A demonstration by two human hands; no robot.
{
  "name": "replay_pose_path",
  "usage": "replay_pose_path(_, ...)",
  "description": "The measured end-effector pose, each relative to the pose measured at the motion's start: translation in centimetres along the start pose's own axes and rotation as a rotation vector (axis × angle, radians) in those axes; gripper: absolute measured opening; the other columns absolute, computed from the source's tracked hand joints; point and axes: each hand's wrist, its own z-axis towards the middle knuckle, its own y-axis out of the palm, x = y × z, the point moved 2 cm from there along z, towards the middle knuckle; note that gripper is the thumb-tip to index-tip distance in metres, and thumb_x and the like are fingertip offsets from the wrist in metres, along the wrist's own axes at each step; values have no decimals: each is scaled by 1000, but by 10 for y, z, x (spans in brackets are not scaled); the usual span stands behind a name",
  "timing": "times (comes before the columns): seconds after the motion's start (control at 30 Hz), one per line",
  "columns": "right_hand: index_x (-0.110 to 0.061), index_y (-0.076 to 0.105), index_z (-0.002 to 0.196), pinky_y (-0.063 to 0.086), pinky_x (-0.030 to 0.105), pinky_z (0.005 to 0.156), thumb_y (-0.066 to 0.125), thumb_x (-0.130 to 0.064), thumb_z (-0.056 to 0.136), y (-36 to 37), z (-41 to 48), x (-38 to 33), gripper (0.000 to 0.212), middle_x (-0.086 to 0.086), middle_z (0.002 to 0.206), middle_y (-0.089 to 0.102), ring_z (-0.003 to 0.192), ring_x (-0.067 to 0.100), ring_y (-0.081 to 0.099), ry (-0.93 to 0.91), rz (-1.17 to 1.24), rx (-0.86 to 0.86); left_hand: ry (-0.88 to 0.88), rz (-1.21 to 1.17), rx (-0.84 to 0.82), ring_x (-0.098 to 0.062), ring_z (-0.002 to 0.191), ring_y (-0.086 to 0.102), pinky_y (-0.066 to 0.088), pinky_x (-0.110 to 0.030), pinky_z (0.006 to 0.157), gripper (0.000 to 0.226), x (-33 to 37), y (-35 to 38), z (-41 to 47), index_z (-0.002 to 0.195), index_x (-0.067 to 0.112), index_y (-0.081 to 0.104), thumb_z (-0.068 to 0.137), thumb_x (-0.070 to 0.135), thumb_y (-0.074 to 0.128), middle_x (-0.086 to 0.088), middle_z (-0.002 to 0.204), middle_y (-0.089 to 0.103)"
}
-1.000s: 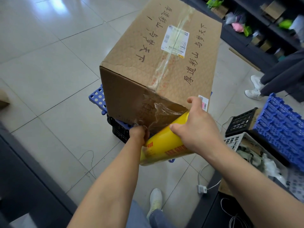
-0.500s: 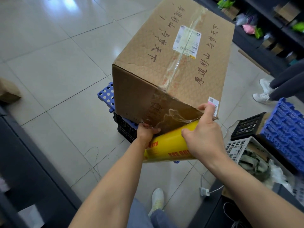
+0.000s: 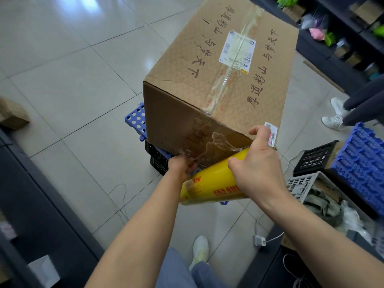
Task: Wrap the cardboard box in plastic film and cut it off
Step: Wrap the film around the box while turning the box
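Observation:
A large cardboard box [image 3: 224, 75] with handwritten characters and a white label rests on stacked crates. Its near end face carries a wrinkled patch of clear plastic film [image 3: 216, 142]. My right hand [image 3: 257, 163] grips a yellow roll of film [image 3: 209, 183] held at the box's lower right corner, thumb up by the top edge. My left hand [image 3: 180, 165] pinches the loose end of the film against the bottom edge of the near face.
The box sits on a blue perforated crate [image 3: 136, 119] over a black one [image 3: 158, 161]. More crates, blue [image 3: 361, 163], black [image 3: 315, 156] and white [image 3: 301, 183], stand at the right. Another person's legs and shoes [image 3: 334, 115] are beyond them. Dark shelving [image 3: 342, 38] lines the back.
The view has drifted so the box sits further right. Both hands kept their hold at the box's near lower edge; the film patch on the face looks more spread out.

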Motion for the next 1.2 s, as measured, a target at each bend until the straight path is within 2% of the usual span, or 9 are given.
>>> replay_pose_path(0.07, -20, 28, 120, 39, 33, 66, 60, -11, 82, 0, 0, -1, 51, -6, 68, 41, 74, 25, 48, 2, 2, -4, -30, -37, 42, -20, 63, 47, 38, -30, 45, 31, 3, -7, 4, 81, 7, 45, 96, -11, 25, -5, 76, 44)
replay_pose_path(0.2, -20, 28, 120, 39, 32, 66, 60, -11, 82, 0, 1, -2, 51, -6, 69, 42, 74, 24, 48, -2, 2, -12, -53, 110, 184, -22, 77, 48, 41, -32, 59, 34, -1, -9, 8, 98, 12, 44, 97, -9, 16, -16, 95, 49)
replay_pose_path(0.3, -20, 28, 121, 42, 34, 69, 60, -11, 82, 0, 2, -2, 51, -2, 74, 46, 76, 25, 49, -10, 2, -13, -50, 152, 73, -20, 64, 47, 39, -30, 53, 28, 3, 2, 4, 92, 6, 50, 94, -12, 29, -12, 83, 51)
replay_pose_path(0.4, -20, 28, 121, 40, 33, 68, 61, -12, 82, 1, 3, -2, 51, -1, 75, 45, 77, 25, 48, 0, 0, -13, -62, 168, -23, -30, 88, 60, 52, -31, 60, 31, 10, 4, -7, 114, -1, 53, 93, -14, 34, -19, 102, 60)
replay_pose_path(0.5, -19, 29, 121, 35, 30, 67, 61, -13, 82, 1, 3, -2, 51, 2, 79, 48, 76, 25, 46, -7, -10, -17, -36, 176, -18, -21, 60, 44, 36, -32, 52, 28, 18, -4, -24, 75, 5, 47, 90, -15, 36, -9, 74, 45)
replay_pose_path(0.7, -17, 29, 120, 32, 29, 68, 59, -13, 82, -3, 0, -5, 49, 2, 80, 48, 76, 25, 45, 7, -38, -32, 277, 397, -294, -16, 67, 61, 54, -24, 61, 11, 31, 12, -109, 83, 9, 61, 90, 1, 58, -7, 73, 62)
replay_pose_path(0.93, -12, 30, 123, 39, 32, 74, 58, -11, 83, -9, -4, -10, 49, 9, 93, 55, 91, 33, 57, -4, -60, -53, 534, 471, -430, -17, 86, 64, 54, -25, 76, 14, 39, 33, -156, 101, 8, 67, 91, 4, 58, -9, 92, 67)
replay_pose_path(1.07, -10, 29, 125, 41, 32, 75, 58, -10, 83, -11, -6, -11, 50, 13, 97, 58, 89, 34, 57, -8, -74, -63, 667, 359, -360, -16, 90, 65, 52, -25, 78, 20, 42, 35, -163, 100, 10, 64, 91, -3, 51, -6, 96, 68)
replay_pose_path(1.2, -11, 28, 124, 36, 30, 69, 58, -10, 83, -12, -6, -11, 50, 7, 86, 49, 76, 25, 47, 0, -76, -87, 599, 314, -26, -19, 82, 63, 51, -31, 76, 24, 31, 4, -132, 90, 13, 61, 91, -6, 46, -9, 93, 66)
